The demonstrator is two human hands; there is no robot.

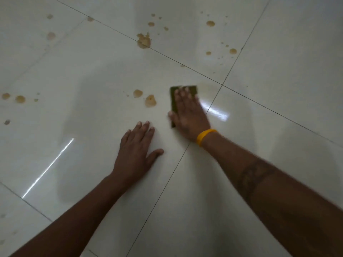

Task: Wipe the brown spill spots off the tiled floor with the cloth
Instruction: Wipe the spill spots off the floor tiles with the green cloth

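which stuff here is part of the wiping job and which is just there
Job: cloth under the right hand; brown spots on the floor.
Just there: left hand resting flat on the tile; yellow wristband; light glare.

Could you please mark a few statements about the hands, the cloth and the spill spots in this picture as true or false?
1. The right hand presses flat on the green cloth. True.
2. The left hand holds a second cloth. False: it rests open on the bare tiled floor.
3. The two brown spots nearest the cloth lie to its left. True.
4. A yellow wristband sits on the left wrist. False: it is on the right wrist.
5. The floor is already wiped clean. False: many brown spots remain, including a large splotch on a grout line farther away.
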